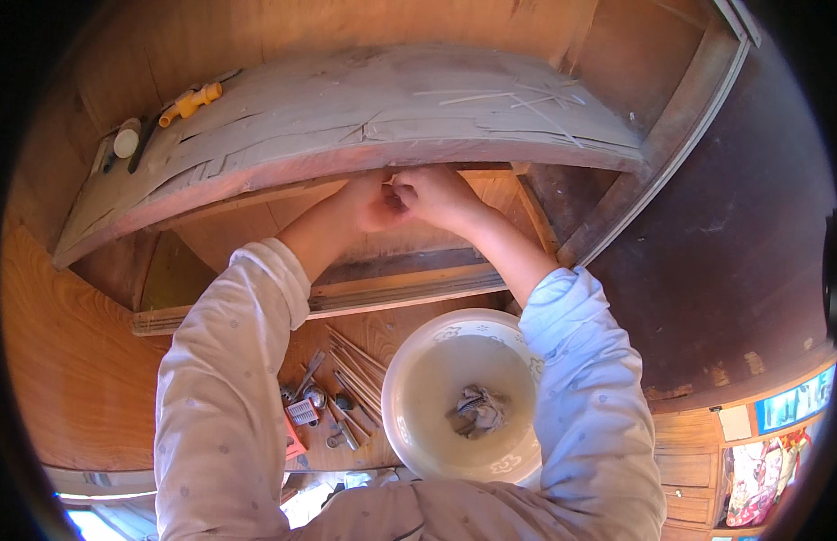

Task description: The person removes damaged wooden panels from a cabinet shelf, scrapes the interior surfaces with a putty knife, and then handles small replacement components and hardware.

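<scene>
Both hands meet just beneath the front edge of a worn grey shelf point(391, 108) inside a wooden cabinet point(292, 234). My left hand point(372, 203) has curled fingers and is against my right hand point(426, 194), whose fingers are also bent and pinched. What lies between them is hidden or too small to make out. On the shelf rest a yellow tap-shaped fitting point(188, 104), a round white item point(126, 137), dark tools and several thin pale sticks point(473, 97).
Below are a large basin point(409, 361) with water and a crumpled cloth point(477, 410), thin wooden rods point(346, 370) and small metal tools point(301, 410). A dark panel point(716, 270) stands at right, above drawers point(689, 469); a wood-grain panel point(71, 361) is at left.
</scene>
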The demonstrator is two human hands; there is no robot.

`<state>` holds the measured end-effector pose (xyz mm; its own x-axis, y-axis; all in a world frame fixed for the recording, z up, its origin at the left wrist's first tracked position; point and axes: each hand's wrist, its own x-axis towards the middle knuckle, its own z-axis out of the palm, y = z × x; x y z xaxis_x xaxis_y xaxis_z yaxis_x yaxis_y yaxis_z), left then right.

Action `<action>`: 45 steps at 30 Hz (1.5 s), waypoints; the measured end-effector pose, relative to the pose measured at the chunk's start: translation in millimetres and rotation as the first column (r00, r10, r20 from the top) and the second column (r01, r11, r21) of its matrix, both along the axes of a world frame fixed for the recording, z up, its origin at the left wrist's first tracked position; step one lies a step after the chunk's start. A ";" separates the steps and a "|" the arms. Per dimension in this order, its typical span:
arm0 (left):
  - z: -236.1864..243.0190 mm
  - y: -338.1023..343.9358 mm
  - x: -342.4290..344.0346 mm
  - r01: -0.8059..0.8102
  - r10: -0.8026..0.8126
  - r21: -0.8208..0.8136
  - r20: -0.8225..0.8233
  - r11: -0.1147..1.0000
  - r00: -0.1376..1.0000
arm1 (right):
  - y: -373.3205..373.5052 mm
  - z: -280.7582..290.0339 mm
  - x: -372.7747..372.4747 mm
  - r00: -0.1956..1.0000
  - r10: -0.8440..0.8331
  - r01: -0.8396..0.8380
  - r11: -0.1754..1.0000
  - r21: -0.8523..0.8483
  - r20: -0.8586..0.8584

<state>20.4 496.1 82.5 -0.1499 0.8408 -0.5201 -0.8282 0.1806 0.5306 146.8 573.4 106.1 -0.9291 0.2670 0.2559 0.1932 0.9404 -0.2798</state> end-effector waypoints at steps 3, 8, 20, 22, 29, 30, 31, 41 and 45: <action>-15.1 -12.2 -39.9 0.147 -0.139 0.124 -0.069 0.981 0.988 | 2.7 -3.7 1.8 0.975 -0.129 0.079 0.963 -0.259 -0.181; 19.5 -60.2 -36.3 0.061 -0.050 0.072 -0.145 0.996 0.988 | 99.8 -36.2 29.1 0.804 -0.498 0.531 0.847 0.015 -0.324; 35.5 -230.1 -59.9 -0.277 0.281 0.204 0.011 0.939 0.960 | 162.8 -57.6 23.4 0.867 -0.448 0.497 0.740 0.454 -0.220; 33.1 -260.6 -71.7 -0.305 0.303 0.215 0.044 0.928 0.952 | 153.0 -58.6 4.8 0.889 -0.315 0.451 0.720 0.527 -0.331; 33.6 -299.2 -83.4 -0.388 0.378 0.309 0.095 0.868 0.921 | 90.4 3.4 10.2 0.900 -0.429 0.433 0.861 0.266 -0.077; 32.9 -302.8 -83.2 -0.391 0.374 0.326 0.117 0.860 0.920 | 90.3 2.6 9.0 0.904 -0.421 0.425 0.869 0.253 -0.071; 32.9 -305.6 -82.7 -0.391 0.366 0.345 0.138 0.853 0.920 | 89.9 2.1 9.0 0.906 -0.418 0.421 0.871 0.254 -0.069; 31.3 -305.7 -66.9 -0.383 0.347 0.371 0.163 0.846 0.924 | 136.3 -37.0 14.6 0.980 -0.026 0.152 0.734 0.662 -0.196; 32.3 -301.7 -62.8 -0.400 0.360 0.358 0.174 0.844 0.917 | 137.8 -41.6 15.1 0.963 0.047 0.144 0.744 0.653 -0.265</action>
